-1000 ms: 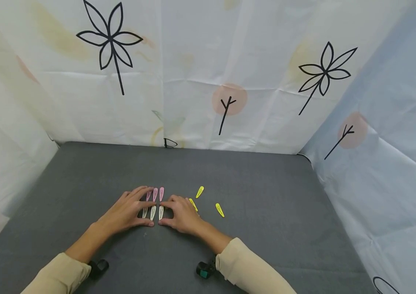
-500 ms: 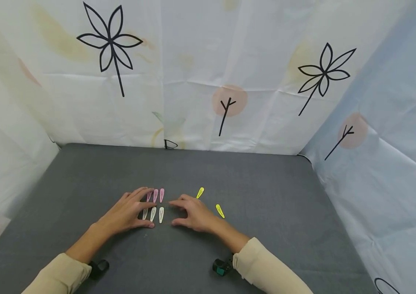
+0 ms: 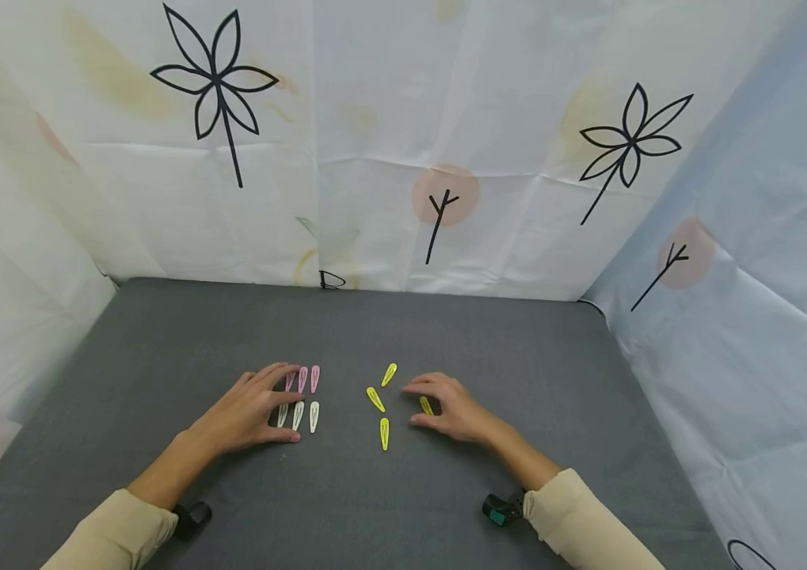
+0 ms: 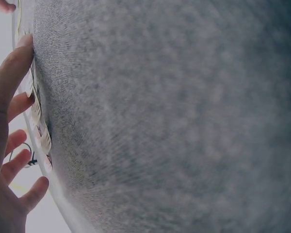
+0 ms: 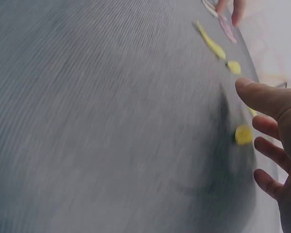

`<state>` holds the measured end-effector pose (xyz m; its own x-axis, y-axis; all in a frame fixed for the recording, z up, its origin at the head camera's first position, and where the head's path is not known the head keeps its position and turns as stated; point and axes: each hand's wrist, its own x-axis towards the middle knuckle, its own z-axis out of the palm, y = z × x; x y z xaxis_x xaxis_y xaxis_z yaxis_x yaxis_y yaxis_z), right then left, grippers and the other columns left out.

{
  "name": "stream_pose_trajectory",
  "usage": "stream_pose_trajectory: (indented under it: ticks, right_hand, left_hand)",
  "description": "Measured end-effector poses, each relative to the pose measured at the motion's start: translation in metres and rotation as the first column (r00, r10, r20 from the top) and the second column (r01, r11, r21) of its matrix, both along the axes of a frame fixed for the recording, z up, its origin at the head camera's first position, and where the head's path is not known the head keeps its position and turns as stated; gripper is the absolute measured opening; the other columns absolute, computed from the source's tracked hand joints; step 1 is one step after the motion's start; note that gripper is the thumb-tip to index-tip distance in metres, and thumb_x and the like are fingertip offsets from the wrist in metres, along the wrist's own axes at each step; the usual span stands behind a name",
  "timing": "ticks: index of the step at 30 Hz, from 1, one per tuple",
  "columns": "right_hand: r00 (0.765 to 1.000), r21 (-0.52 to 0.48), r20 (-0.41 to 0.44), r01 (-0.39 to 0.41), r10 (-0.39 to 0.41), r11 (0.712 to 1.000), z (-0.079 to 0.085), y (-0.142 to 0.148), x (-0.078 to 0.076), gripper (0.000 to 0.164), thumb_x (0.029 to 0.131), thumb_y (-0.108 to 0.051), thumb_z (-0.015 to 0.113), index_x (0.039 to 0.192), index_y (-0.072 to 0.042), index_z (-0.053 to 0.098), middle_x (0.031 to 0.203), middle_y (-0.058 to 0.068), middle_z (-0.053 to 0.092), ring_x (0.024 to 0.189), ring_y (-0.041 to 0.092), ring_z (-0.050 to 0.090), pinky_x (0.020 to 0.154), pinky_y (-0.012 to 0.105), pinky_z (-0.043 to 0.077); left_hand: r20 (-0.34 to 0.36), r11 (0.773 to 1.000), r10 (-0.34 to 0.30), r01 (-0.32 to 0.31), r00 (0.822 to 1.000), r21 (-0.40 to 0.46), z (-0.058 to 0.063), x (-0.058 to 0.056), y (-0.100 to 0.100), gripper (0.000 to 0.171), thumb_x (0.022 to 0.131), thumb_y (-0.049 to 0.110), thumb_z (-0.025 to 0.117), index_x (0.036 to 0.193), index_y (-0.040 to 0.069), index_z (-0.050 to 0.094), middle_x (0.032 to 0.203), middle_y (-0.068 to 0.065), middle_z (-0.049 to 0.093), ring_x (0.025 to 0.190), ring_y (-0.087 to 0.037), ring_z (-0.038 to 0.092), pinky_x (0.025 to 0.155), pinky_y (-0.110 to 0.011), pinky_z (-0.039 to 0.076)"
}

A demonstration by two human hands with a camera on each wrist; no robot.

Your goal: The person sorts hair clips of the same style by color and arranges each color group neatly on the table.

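Observation:
My left hand (image 3: 253, 410) rests spread over the left end of two short rows of snap hair clips, partly hiding them. Pink hair clips (image 3: 314, 379) form the far row and white hair clips (image 3: 314, 417) the near one. Further right, my right hand (image 3: 456, 409) hovers around a yellow hair clip (image 3: 427, 406), with thumb and fingers apart. In the right wrist view that yellow clip (image 5: 243, 135) lies on the table beside the fingers, not gripped. Between the hands lie a far yellow clip (image 3: 390, 374), a middle yellow clip (image 3: 375, 399) and a near yellow clip (image 3: 385, 435).
Everything lies on a dark grey cloth-covered table (image 3: 246, 324). White printed curtains (image 3: 374, 119) enclose the back and both sides. A black wrist camera (image 3: 503, 509) sits under the right sleeve, another black wrist camera (image 3: 192, 519) by the left.
My right hand has moved right, away from the white clips to the rightmost yellow clip. This uncovers the middle and near yellow clips. My left hand has stayed in place.

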<state>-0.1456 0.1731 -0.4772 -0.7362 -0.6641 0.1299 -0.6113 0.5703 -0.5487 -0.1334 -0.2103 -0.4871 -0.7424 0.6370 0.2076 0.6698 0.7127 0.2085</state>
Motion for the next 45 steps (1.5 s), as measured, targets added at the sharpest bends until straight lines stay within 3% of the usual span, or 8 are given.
stream_pose_trajectory:
  ticks: [5,14,21,27,34,41,45]
  right_hand:
    - [0.999,0.007,0.036,-0.007,0.007,1.0,-0.004,0.018,0.0,0.051,0.086,-0.023,0.08,0.132,-0.008,0.064,0.134,0.01,0.058,0.129,0.03,0.049,0.102,0.057,0.036]
    - [0.992,0.043,0.117,-0.051,0.045,0.998,0.004,0.026,-0.002,0.054,0.084,-0.019,0.081,0.135,-0.009,0.063,0.138,0.012,0.054,0.132,0.032,0.045,0.103,0.058,0.033]
    - [0.991,0.045,0.125,-0.06,0.054,0.997,0.003,0.029,-0.003,0.051,0.086,-0.017,0.08,0.133,-0.007,0.064,0.138,0.013,0.054,0.132,0.033,0.045,0.103,0.06,0.032]
    - [0.994,0.014,0.108,-0.035,0.033,0.999,0.0,0.034,-0.002,0.052,0.084,-0.017,0.081,0.131,-0.004,0.064,0.137,0.015,0.055,0.131,0.036,0.046,0.104,0.061,0.032]
    - [0.995,-0.013,0.097,0.008,-0.007,1.0,-0.005,0.035,0.0,0.054,0.084,-0.025,0.081,0.131,-0.004,0.064,0.137,0.015,0.055,0.13,0.035,0.047,0.103,0.061,0.032]
    - [0.994,-0.043,0.077,0.082,-0.079,0.996,-0.012,0.03,0.002,0.055,0.082,-0.027,0.083,0.129,-0.004,0.066,0.133,0.012,0.057,0.127,0.033,0.049,0.102,0.059,0.033]
    - [0.995,-0.048,0.034,0.093,-0.091,0.995,-0.014,0.029,0.004,0.053,0.081,-0.026,0.084,0.126,-0.004,0.067,0.131,0.012,0.058,0.125,0.033,0.05,0.101,0.059,0.034]
  left_hand:
    - [0.0,1.0,-0.012,0.012,1.0,0.001,0.001,-0.001,0.0,0.062,0.074,0.058,0.08,0.115,0.012,0.076,0.141,-0.017,0.052,0.131,-0.033,0.047,0.087,-0.055,0.044]
    - [0.018,1.0,-0.008,0.008,1.0,-0.018,0.003,-0.001,0.002,0.067,0.072,0.063,0.079,0.116,0.012,0.075,0.141,-0.017,0.052,0.131,-0.033,0.046,0.087,-0.055,0.044]
    - [0.054,1.0,0.012,-0.011,0.998,-0.013,0.006,-0.001,0.006,0.069,0.07,0.06,0.082,0.117,0.01,0.075,0.142,-0.018,0.051,0.131,-0.034,0.046,0.089,-0.058,0.044]
    - [0.056,0.998,0.026,-0.029,0.998,0.047,0.01,0.0,0.01,0.068,0.068,0.056,0.085,0.115,0.008,0.075,0.141,-0.02,0.051,0.13,-0.036,0.047,0.091,-0.06,0.043]
    - [-0.03,0.99,-0.038,0.042,0.999,0.135,0.013,0.0,0.028,0.066,0.066,0.052,0.088,0.111,0.006,0.075,0.136,-0.02,0.054,0.124,-0.037,0.053,0.089,-0.068,0.044]
    - [-0.012,0.988,-0.08,0.081,0.997,0.133,0.01,0.0,0.053,0.068,0.068,0.052,0.087,0.115,0.005,0.074,0.139,-0.02,0.052,0.127,-0.035,0.051,0.097,-0.062,0.043]
    - [-0.004,0.989,-0.085,0.084,0.996,0.118,0.01,-0.001,0.064,0.068,0.069,0.053,0.086,0.117,0.007,0.073,0.141,-0.019,0.051,0.129,-0.035,0.05,0.095,-0.064,0.043]
